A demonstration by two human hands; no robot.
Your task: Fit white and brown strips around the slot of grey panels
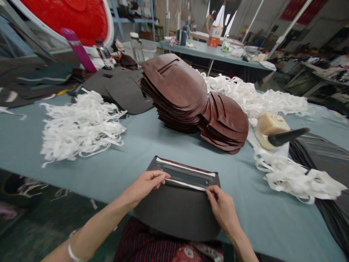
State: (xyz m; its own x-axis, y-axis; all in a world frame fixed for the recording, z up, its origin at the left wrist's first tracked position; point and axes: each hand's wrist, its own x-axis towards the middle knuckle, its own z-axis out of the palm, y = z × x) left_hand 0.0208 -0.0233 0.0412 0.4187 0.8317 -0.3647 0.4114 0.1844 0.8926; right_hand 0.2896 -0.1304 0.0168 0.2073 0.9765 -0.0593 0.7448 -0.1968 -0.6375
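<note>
A panel (177, 213) lies on the surface (137, 140) at lower centre, stacked panels (177, 85) at upper centre, a strip heap (81, 125) at left.

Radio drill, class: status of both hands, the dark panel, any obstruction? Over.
Left hand, right hand: pinching nearer white strip by its ends. Dark panel beneath. Brown stack beyond it, not in the way.

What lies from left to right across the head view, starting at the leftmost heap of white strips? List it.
Heap of white strips → left hand → white strip between the hands → right hand → cream container.
</note>
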